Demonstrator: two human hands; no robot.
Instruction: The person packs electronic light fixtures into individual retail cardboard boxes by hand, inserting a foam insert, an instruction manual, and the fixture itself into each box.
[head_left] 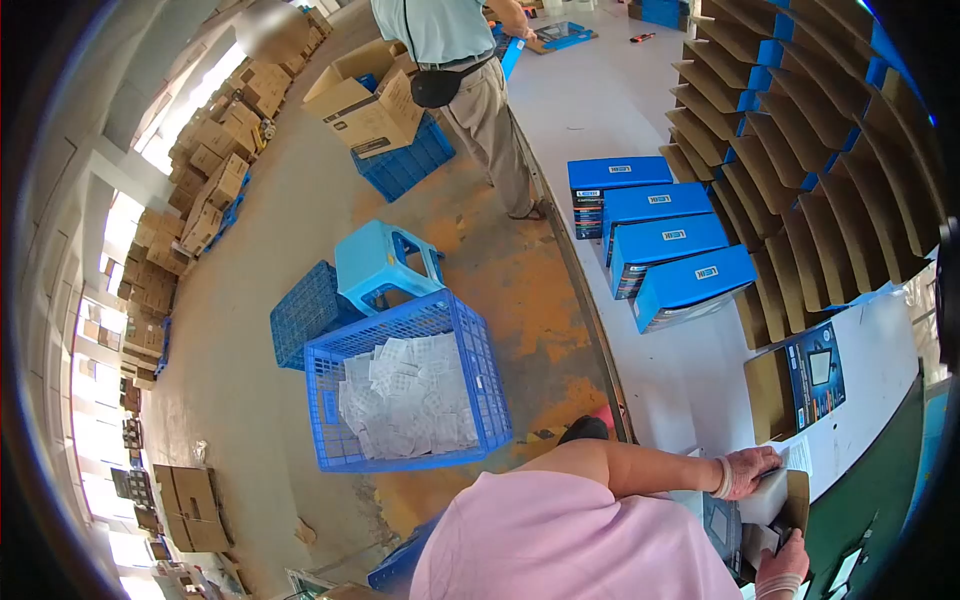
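At the lower right, an open printed box [722,525] with brown inner flaps stands on the table in front of me. My left hand [748,472], in a thin glove, has its fingers closed over a white block-like packing piece [765,500] at the box's mouth. Lower down, my right hand [783,568] grips the near side of the box, with a dark object partly hidden beside its fingers. Just beyond my left hand stands another open carton [768,395] with a printed blue-black side.
Several closed blue boxes [668,243] stand in a row on the white table [640,370]. Stacked open cartons [800,160] rise at the right. On the floor, a blue crate [490,400] holds white packets, near a blue stool [375,255]. Another person [470,110] stands farther along the table.
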